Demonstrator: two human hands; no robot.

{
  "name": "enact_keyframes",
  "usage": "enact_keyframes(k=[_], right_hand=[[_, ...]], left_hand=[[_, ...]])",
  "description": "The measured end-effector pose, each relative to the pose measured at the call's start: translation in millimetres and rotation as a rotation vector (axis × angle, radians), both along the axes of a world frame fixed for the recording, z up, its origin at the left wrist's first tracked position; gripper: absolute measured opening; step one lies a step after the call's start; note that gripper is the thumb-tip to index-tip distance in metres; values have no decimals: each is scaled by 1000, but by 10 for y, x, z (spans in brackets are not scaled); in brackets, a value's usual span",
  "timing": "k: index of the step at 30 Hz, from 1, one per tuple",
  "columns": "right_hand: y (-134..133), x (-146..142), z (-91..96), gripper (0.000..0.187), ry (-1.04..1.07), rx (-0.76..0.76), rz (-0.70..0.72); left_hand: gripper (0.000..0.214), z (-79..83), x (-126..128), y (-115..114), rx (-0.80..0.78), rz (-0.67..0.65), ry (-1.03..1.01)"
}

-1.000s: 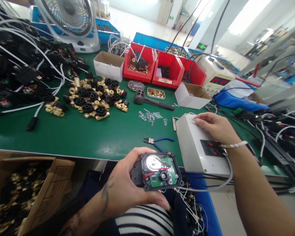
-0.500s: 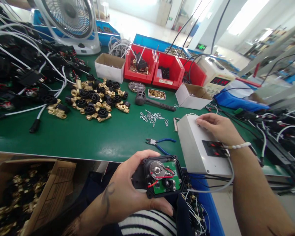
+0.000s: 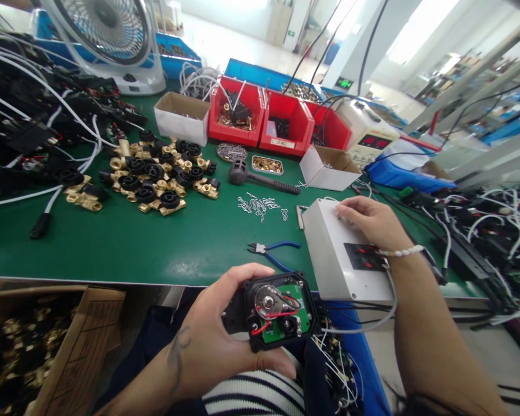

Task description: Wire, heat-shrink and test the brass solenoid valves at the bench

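My left hand [image 3: 219, 329] is closed round the side of a black motor housing [image 3: 281, 344], held open face up above my lap. Inside it show a round silver motor [image 3: 266, 300], a green circuit board [image 3: 302, 303] and red and black wires. A grey cable runs from the housing toward the light grey control box [image 3: 320, 254]. On top of that box rests my right hand [image 3: 370, 219], its fingertips pinched together at something small near the upper edge, mostly hidden by the fingers. Blue-handled cutting pliers [image 3: 262, 248] lie beyond the housing.
Brass valve fittings [image 3: 156, 179] with black caps lie in a pile. A black mallet [image 3: 260, 179] and spring clips [image 3: 257, 205] lie mid-bench. Red bins [image 3: 236, 133], a white carton [image 3: 329, 173] and a power supply [image 3: 372, 136] stand behind. Cabled units [image 3: 476, 248] crowd the right.
The whole view has shifted slightly, so things on the bench appear farther left. Both hands keep their places on the housing and the box. The red digits on the power supply look different.
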State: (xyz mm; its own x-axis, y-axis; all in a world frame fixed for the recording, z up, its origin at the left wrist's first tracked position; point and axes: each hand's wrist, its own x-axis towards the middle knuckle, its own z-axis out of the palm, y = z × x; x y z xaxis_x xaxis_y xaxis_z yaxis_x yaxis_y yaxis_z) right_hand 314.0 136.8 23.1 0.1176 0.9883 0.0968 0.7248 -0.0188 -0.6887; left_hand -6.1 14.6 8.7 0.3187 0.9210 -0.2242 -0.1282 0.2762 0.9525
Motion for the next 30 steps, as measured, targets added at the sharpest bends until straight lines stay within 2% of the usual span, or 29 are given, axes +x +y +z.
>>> enact_keyframes(k=[13,20,24,30], right_hand=[[4,11,6,43,-26,3,10],[0,7,13,42,-29,2,13],[-6,4,13,40,-39,-7,12],[-5,23,3,40,-61,0,24]], left_hand=[[71,3,12,-41,37,52,73],[72,21,12,-63,10,86,25],[72,41,18,-38,-162,55,-158],[40,-43,76,76,-377,16,-508]])
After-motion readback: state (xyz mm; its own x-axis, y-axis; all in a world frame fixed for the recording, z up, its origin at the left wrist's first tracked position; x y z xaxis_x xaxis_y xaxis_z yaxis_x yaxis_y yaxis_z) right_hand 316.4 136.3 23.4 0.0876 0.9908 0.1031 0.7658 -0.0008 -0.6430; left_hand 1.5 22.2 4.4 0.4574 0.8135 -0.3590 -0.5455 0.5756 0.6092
